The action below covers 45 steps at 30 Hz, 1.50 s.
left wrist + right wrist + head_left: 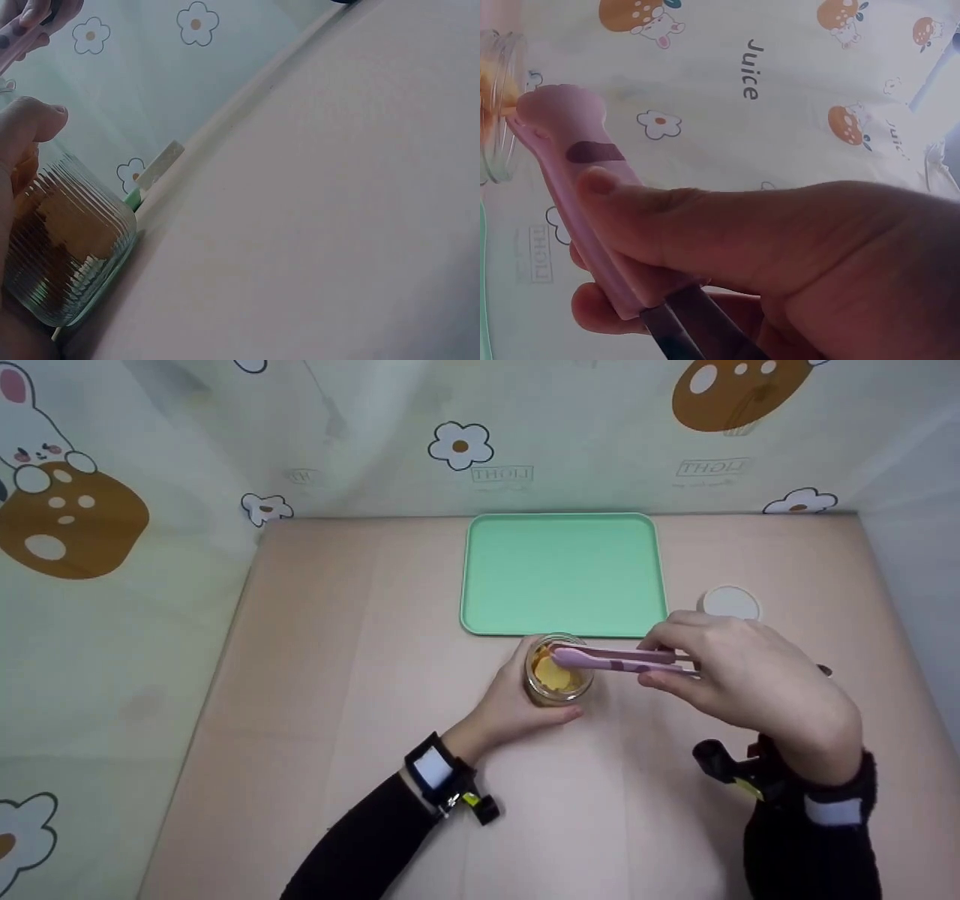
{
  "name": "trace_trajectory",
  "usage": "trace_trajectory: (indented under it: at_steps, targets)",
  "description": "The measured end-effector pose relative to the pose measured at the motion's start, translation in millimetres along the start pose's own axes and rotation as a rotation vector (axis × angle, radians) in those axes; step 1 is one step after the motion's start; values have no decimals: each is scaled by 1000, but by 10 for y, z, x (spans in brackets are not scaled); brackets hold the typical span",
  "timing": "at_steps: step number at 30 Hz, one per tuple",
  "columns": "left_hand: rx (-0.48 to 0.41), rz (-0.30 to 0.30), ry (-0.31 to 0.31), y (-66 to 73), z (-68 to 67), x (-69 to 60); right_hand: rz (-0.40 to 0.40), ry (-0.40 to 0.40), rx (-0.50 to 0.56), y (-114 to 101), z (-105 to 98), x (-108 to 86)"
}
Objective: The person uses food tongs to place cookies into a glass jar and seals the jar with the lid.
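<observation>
In the head view, my left hand [506, 701] holds a glass jar [556, 699] at the near edge of the green tray, thumb and fingers around its sides. The jar is uncovered, with yellow and orange pieces [553, 673] inside. The left wrist view shows the jar's ribbed wall [71, 240] low on the table. My right hand [765, 682] pinches pink tongs [622, 660], their tips over the jar's mouth. From the right wrist, the thumb presses the tongs [592, 172] and the tips reach the jar's rim. Whether the tips clasp a piece, I cannot tell.
A green tray [562, 574] lies flat at the back of the table [300, 675]. Right of it, partly behind my right hand, is a round white lid [731, 601]. Printed curtains [375, 442] hang behind and along the sides of the table.
</observation>
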<state>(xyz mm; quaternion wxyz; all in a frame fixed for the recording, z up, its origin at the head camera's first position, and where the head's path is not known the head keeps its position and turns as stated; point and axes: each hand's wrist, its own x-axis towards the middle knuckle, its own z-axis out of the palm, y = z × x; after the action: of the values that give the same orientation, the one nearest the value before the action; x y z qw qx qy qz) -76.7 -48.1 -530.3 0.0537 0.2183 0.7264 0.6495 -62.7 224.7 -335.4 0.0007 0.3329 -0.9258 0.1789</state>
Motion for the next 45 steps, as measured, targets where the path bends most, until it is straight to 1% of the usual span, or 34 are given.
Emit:
trace_trajectory:
  at_steps: [4,6,8,12,15,18,22,26,30,34,37,41,45]
  targets:
    - [-16,0,-1,3,3,2,19,-24,5,13,7,32]
    - [-22,-1,-6,3,3,2,19,-24,12,25,9,40]
    - [-21,-3,-8,7,4,1,5,-7,17,43,12,41]
    - [-7,-11,-9,20,0,-4,-32,62,17,92,14,41]
    - [4,-16,-8,27,-5,-6,-27,105,18,143,13,60]
    - [7,-13,-7,21,-10,-4,22,139,18,216,25,101]
    - [6,-6,-4,12,-14,-3,137,178,50,357,79,208]
    - [6,-6,-6,14,-10,-6,245,230,101,554,220,379]
    - [6,-7,-9,11,-3,-6,322,265,129,783,454,561]
    - [7,-12,-10,16,2,-8,396,236,152,998,732,706]
    - [11,-17,-10,26,-1,-7,438,200,161,1104,917,778]
    - [13,-13,-9,30,-6,0,442,145,164,1163,1078,833]
    - [11,-11,-10,32,-8,5,407,116,158,1182,1166,864]
